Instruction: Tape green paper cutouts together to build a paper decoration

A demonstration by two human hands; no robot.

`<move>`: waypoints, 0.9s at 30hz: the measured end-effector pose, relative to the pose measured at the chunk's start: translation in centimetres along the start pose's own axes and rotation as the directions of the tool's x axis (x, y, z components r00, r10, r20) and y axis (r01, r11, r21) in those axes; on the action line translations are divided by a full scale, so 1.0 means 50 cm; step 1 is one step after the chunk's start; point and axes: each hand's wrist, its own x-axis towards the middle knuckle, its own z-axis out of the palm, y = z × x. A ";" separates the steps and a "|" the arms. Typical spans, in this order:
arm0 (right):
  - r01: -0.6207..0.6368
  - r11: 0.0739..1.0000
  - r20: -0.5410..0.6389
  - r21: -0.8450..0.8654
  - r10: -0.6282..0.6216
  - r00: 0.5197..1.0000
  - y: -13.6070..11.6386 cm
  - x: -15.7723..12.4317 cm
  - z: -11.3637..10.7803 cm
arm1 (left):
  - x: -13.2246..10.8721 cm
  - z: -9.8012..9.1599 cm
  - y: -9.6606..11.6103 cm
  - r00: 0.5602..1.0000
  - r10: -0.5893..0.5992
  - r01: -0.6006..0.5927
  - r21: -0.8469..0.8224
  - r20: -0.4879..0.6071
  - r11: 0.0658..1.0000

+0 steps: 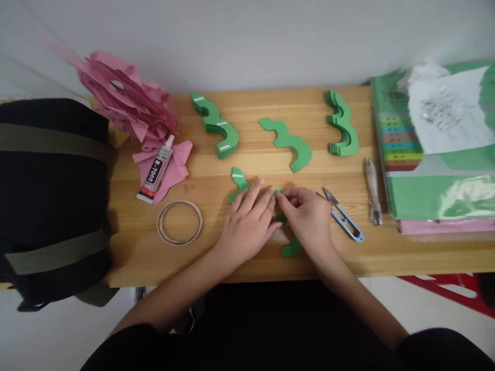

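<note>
My left hand [245,224] lies with its fingers stretched out over a wavy green paper cutout [238,178]. A white strip crosses that cutout's upper end, and my fingers cover much of the rest. My right hand [307,219] is closed in a pinch beside my left fingertips, over green paper. What sits between its thumb and finger is too small to make out. Below it, another green paper end [292,250] shows, partly hidden by the hand. A single green cutout [290,141] lies just beyond both hands. Blue-handled thread snips [346,221] rest right of my right hand.
Stacked green cutouts with white strips [220,131] and another green stack [344,126] lie farther back. Left are a tape roll [159,224], a B-7000 glue tube [157,172], pink paper shapes [131,98] and a black bag [50,201]. Right are a pen [372,185] and green paper packs [433,198].
</note>
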 end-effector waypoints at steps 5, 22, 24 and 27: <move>0.026 0.999 -0.015 -0.038 -0.027 1.000 0.001 0.002 0.000 | 0.002 -0.003 -0.001 1.000 -0.002 0.002 0.008 0.019 1.000; -0.164 0.862 0.169 0.480 0.093 0.981 0.023 0.013 -0.011 | 0.001 -0.015 -0.044 0.974 -0.075 0.019 -0.254 -0.213 0.967; -0.157 0.844 0.178 0.512 0.075 0.981 0.028 0.011 -0.013 | -0.020 -0.039 -0.061 0.948 -0.158 0.105 -0.196 -0.278 0.975; -0.003 0.875 0.129 0.484 -0.067 0.989 0.040 -0.007 -0.020 | -0.086 -0.078 -0.083 0.883 -0.344 0.342 -0.064 -0.318 0.937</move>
